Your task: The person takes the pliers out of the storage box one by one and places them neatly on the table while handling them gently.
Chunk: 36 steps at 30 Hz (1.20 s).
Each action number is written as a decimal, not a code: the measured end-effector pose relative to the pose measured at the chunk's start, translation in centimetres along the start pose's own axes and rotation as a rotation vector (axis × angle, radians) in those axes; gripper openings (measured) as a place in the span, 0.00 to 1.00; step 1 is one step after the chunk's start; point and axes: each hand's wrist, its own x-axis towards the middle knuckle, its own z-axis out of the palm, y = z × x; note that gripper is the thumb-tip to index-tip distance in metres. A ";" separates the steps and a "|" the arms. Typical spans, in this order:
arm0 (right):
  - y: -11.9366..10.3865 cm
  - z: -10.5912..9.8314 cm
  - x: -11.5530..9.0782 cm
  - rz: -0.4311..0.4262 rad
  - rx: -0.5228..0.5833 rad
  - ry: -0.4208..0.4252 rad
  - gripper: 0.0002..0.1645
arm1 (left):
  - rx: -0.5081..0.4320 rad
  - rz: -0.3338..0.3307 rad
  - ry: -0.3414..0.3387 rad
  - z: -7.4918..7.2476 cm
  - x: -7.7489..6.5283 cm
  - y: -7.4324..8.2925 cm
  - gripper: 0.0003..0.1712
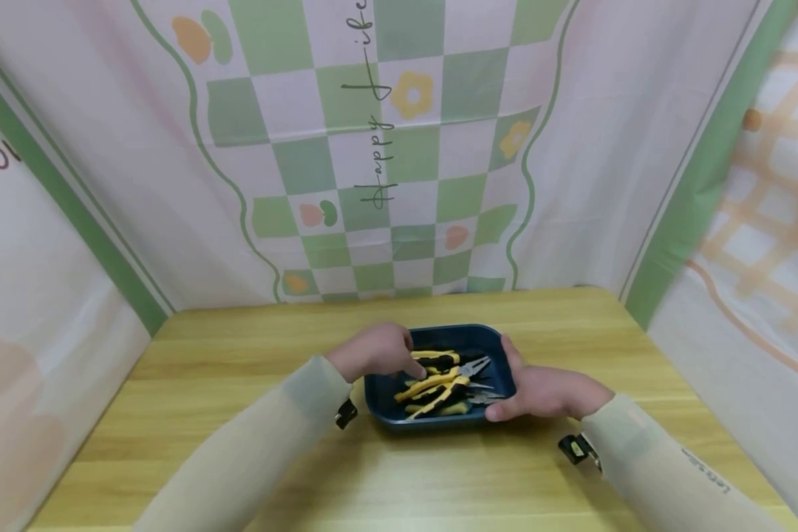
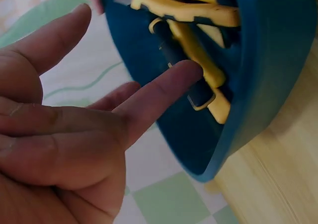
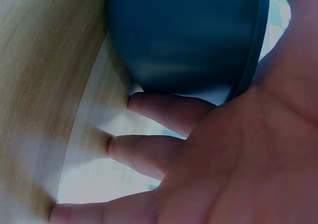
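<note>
A dark blue plastic bin [image 1: 399,423] stands on the wooden table with several yellow-and-black pliers [image 1: 432,384] lying loose in it. On top, one pair of pliers points its metal jaws to the far right. My left hand [image 1: 379,353] reaches over the bin's left side. In the left wrist view, one outstretched finger [image 2: 164,85] overlaps a dark handle [image 2: 181,60] edged in yellow, and nothing is gripped. My right hand [image 1: 545,391] spans the bin's right end, thumb by the near corner. Straight fingers [image 3: 149,152] reach down beside the bin's wall to the tabletop.
The wooden table [image 1: 253,443] extends around the bin. Behind it hangs a checked green-and-white cloth [image 1: 412,177], with printed cloth panels on both sides. A small black device [image 1: 575,448] is strapped below the right sleeve, another [image 1: 346,414] at the left wrist.
</note>
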 end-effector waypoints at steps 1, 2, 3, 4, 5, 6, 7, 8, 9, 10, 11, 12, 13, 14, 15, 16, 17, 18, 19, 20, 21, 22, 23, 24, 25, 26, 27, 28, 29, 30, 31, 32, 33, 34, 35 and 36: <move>0.0 0.0 0.0 0.000 -0.001 0.000 0.80 | 0.033 0.010 -0.005 0.2 0.1 0.2 0.23; 0.0 0.0 0.0 0.000 0.001 0.000 0.80 | 0.068 0.023 -0.009 0.4 0.2 0.4 0.20; 0.0 0.0 0.0 -0.001 0.001 0.001 0.80 | 0.101 0.035 -0.011 0.7 0.3 0.5 0.17; 0.0 0.0 0.0 -0.002 0.001 0.001 0.80 | 0.135 0.048 -0.015 0.9 0.4 0.6 0.16; -0.1 0.0 0.0 -0.003 0.004 0.001 0.80 | 0.172 0.060 -0.019 1.2 0.5 0.7 0.16; -0.1 0.0 0.0 -0.004 0.004 0.001 0.80 | 0.202 0.068 -0.024 1.4 0.6 0.8 0.17; -0.1 0.0 0.0 -0.006 0.003 0.002 0.80 | 0.221 0.072 -0.032 1.5 0.7 1.0 0.18; -0.1 0.0 0.0 -0.007 0.003 0.004 0.80 | 0.241 0.074 -0.040 1.7 0.8 1.1 0.20; -0.1 -0.1 0.0 -0.008 0.002 0.004 0.80 | 0.257 0.072 -0.049 1.8 0.9 1.2 0.19; -0.1 -0.1 -0.1 -0.009 0.001 0.004 0.80 | 0.276 0.069 -0.057 1.9 1.1 1.3 0.18; -0.1 -0.1 -0.1 -0.010 0.002 0.003 0.80 | 0.296 0.066 -0.065 2.0 1.2 1.3 0.16; -0.1 -0.1 -0.1 -0.010 0.001 0.004 0.80 | 0.310 0.059 -0.076 2.1 1.3 1.5 0.14; 0.0 -0.1 -0.1 -0.012 0.002 0.004 0.80 | 0.323 0.059 -0.090 2.2 1.4 1.5 0.14; 0.0 -0.1 -0.1 -0.012 0.003 0.002 0.80 | 0.343 0.060 -0.103 2.4 1.5 1.6 0.13; 0.0 -0.1 -0.1 -0.013 0.003 0.001 0.80 | 0.360 0.064 -0.112 2.5 1.6 1.7 0.12; 0.0 -0.1 0.0 -0.014 0.004 0.001 0.80 | 0.378 0.070 -0.120 2.7 1.7 1.7 0.12; 0.0 -0.1 0.0 -0.016 0.005 0.000 0.79 | 0.390 0.075 -0.129 2.9 1.8 1.8 0.12; 0.0 -0.1 0.0 -0.019 0.004 -0.001 0.79 | 0.402 0.082 -0.134 3.0 1.8 1.8 0.13; 0.0 -0.1 0.0 -0.021 0.002 0.000 0.79 | 0.418 0.091 -0.134 3.2 1.8 1.8 0.12; 0.0 -0.1 0.0 -0.022 0.002 -0.001 0.80 | 0.434 0.094 -0.131 3.3 1.9 1.9 0.11; 0.0 0.0 0.0 -0.023 0.001 0.000 0.80 | 0.446 0.095 -0.128 3.3 1.9 1.9 0.10; 0.0 0.0 0.0 -0.024 0.001 0.001 0.80 | 0.455 0.095 -0.127 3.4 1.9 1.9 0.09; -0.1 0.0 0.0 -0.024 0.000 0.001 0.79 | 0.460 0.092 -0.126 3.4 1.9 2.0 0.08; -0.1 0.0 -0.1 -0.023 -0.001 0.003 0.80 | 0.463 0.089 -0.126 3.4 1.9 2.0 0.07; -0.1 0.0 -0.1 -0.022 -0.001 0.004 0.80 | 0.469 0.085 -0.126 3.4 1.9 2.1 0.07; -0.1 0.0 -0.1 -0.022 -0.001 0.004 0.79 | 0.470 0.080 -0.127 3.4 1.9 2.1 0.07; -0.1 0.0 -0.1 -0.022 -0.001 0.005 0.79 | 0.470 0.079 -0.129 3.3 1.9 2.1 0.09; -0.1 0.0 -0.1 -0.021 0.001 0.005 0.79 | 0.472 0.078 -0.130 3.3 1.9 2.1 0.10; -0.1 0.0 -0.1 -0.020 0.001 0.004 0.79 | 0.477 0.078 -0.130 3.3 1.9 2.1 0.11; 0.0 -0.1 -0.1 -0.020 0.002 0.004 0.79 | 0.484 0.079 -0.128 3.3 1.9 2.1 0.13; 0.0 0.0 -0.1 -0.021 0.001 0.002 0.79 | 0.493 0.081 -0.124 3.2 1.9 2.1 0.14; 0.1 0.0 0.0 -0.021 0.000 0.002 0.79 | 0.499 0.083 -0.119 3.2 1.9 2.1 0.15; 0.1 0.0 0.0 -0.020 -0.002 0.002 0.79 | 0.502 0.081 -0.114 3.2 1.9 2.1 0.17; 0.2 0.0 0.0 -0.020 -0.003 0.002 0.79 | 0.504 0.080 -0.109 3.3 2.0 2.2 0.19; 0.2 -0.1 0.0 -0.019 -0.006 0.002 0.79 | 0.502 0.075 -0.104 3.3 2.0 2.2 0.21; 0.2 -0.1 0.0 -0.017 -0.009 0.002 0.79 | 0.494 0.068 -0.098 3.3 2.0 2.2 0.22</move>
